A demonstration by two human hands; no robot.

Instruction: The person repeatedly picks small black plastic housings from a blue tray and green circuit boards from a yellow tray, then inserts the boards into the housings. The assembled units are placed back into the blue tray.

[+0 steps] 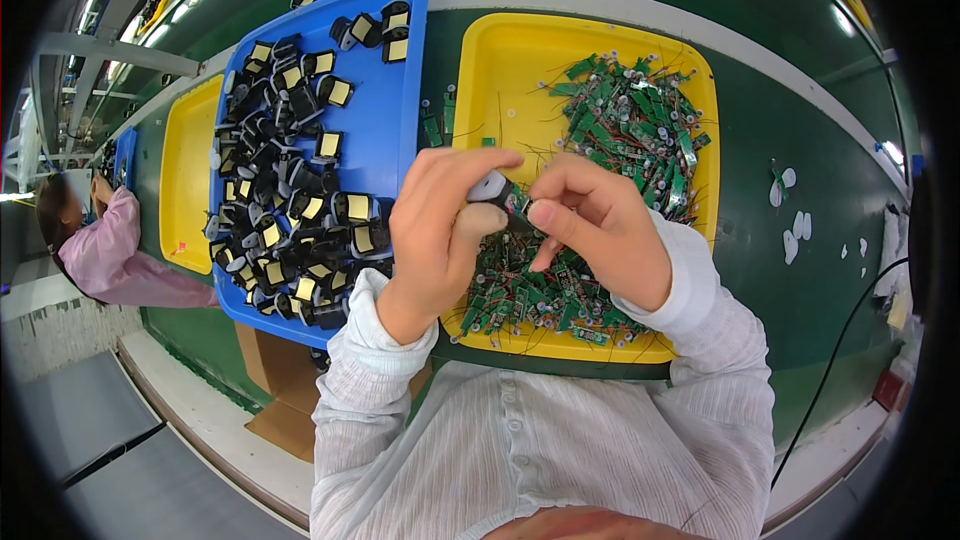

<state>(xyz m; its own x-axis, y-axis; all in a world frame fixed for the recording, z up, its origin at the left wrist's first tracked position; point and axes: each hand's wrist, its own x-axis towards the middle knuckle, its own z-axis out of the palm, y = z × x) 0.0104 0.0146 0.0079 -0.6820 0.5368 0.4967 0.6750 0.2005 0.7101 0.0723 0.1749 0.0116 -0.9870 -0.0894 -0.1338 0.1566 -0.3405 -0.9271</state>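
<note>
Above the yellow tray (pixel 487 70), my left hand (pixel 440 220) grips a small black and grey plastic housing (pixel 487 187) between thumb and fingers. Close beside it, my right hand (pixel 595 220) is closed in a pinch at the housing's right side; whatever lies between its thumb and forefinger is too small to make out. Beneath both hands the tray holds a heap of green circuit boards (pixel 630 130) with thin wires and small round whitish parts. To the left, a blue tray (pixel 375 90) carries many black housings (pixel 290 180), several with cream-coloured square pads.
A second yellow tray (pixel 190 170) stands past the blue one, where a co-worker in a pink top (pixel 115 250) sits. White flat pieces (pixel 790 240) lie on the green table to the right. A black cable (pixel 835 360) hangs at the right edge; a cardboard box (pixel 285 425) is below.
</note>
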